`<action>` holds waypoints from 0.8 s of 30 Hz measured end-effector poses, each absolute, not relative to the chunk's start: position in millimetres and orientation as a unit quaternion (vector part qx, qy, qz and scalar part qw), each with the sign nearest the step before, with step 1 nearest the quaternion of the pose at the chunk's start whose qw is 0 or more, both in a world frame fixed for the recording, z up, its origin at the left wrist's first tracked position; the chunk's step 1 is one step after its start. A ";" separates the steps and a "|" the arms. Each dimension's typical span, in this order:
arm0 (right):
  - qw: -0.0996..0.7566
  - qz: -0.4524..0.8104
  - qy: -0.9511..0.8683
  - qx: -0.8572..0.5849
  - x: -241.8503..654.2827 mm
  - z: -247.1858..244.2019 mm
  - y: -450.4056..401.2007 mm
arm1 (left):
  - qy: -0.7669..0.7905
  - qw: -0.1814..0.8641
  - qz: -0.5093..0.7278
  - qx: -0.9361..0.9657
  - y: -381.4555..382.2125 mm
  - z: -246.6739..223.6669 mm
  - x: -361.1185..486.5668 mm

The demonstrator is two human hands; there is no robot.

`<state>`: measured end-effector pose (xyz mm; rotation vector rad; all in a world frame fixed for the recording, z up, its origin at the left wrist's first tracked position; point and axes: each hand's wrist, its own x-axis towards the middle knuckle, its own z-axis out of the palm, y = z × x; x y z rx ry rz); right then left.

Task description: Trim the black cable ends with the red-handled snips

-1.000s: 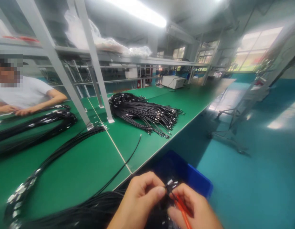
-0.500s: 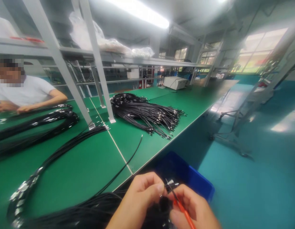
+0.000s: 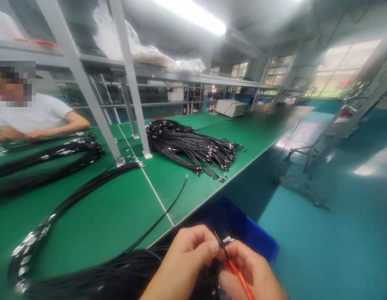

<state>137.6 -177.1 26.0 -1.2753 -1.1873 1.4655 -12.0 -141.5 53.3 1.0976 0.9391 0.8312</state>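
Observation:
My left hand [image 3: 193, 252] is closed in a pinch at the lower middle, on what looks like a black cable's end; its fingers hide most of it. My right hand [image 3: 255, 266], close beside it, grips a slim orange-handled tool [image 3: 240, 278] with a thin dark tip pointing up and left. Between the hands, a small silvery-white connector end [image 3: 228, 239] shows behind the tool. Below and to the left, a thick bundle of black cables [image 3: 118, 271] lies along the table edge. One single cable [image 3: 171, 208] sticks out from it across the green table [image 3: 96, 229].
A blue bin [image 3: 258, 237] stands beyond my hands, below the table edge. Another black cable pile [image 3: 193, 146] lies farther back by the white shelf posts [image 3: 131, 83]. A co-worker [image 3: 46, 114] sits at left behind more cable bundles [image 3: 71, 152]. A wheeled metal rack [image 3: 305, 166] stands at right.
The tool in my right hand has shifted slightly left, its tip now nearer my left fingertips. My left hand keeps its pinch. The view has moved a little.

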 end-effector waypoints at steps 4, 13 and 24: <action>0.405 0.592 -0.488 -0.498 139.9 22.8 -176.0 | 0.414 0.673 0.367 0.491 -140.4 53.1 -12.0; 0.407 0.571 -0.500 -0.508 140.3 12.5 -173.9 | 0.396 0.709 0.374 0.448 -143.0 50.9 -12.1; 0.455 0.504 -0.479 -0.557 157.3 -26.6 -172.0 | 0.384 0.736 0.379 0.410 -139.0 53.3 -18.9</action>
